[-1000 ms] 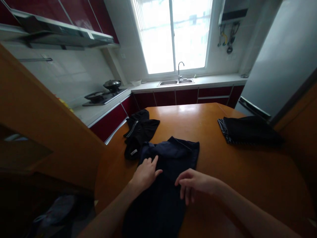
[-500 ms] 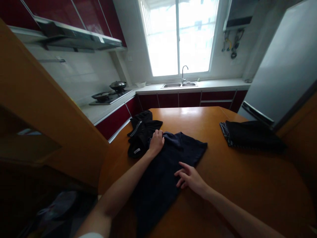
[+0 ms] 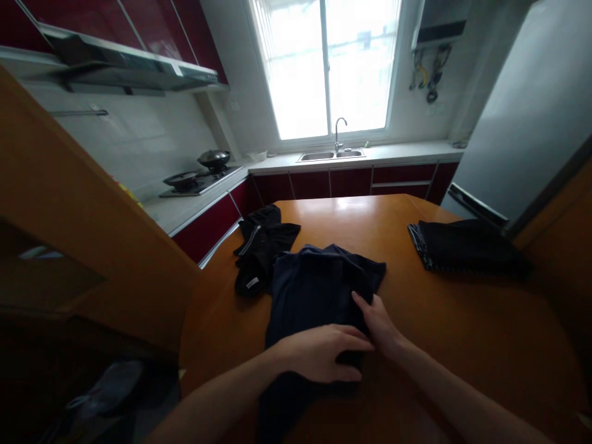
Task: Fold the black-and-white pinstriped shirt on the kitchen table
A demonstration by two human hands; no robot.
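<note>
A dark navy shirt (image 3: 305,290) lies on the wooden table in front of me, its far part folded over and a sleeve-like corner pointing right. My right hand (image 3: 383,324) is at the shirt's right edge, thumb on top of the cloth and the other fingers partly hidden, pinching the edge. Over the nearer part of the shirt, my left hand (image 3: 326,354) reaches across with thumb and fingers apart, fingertips close to the right hand. Beyond the shirt's left side sits a crumpled black garment (image 3: 261,246) with a white label.
Folded black cloth (image 3: 467,246) rests on the table (image 3: 444,327) at the right. Behind are a sink (image 3: 319,156), a stove with a lidded pan (image 3: 214,159) and a second pan (image 3: 181,179). A fridge (image 3: 522,123) stands at right, a wooden panel (image 3: 92,197) at left.
My left hand has left the shirt's upper left side and moved nearer and rightward. My right hand has moved right onto the edge. The shirt's right side is now folded inward.
</note>
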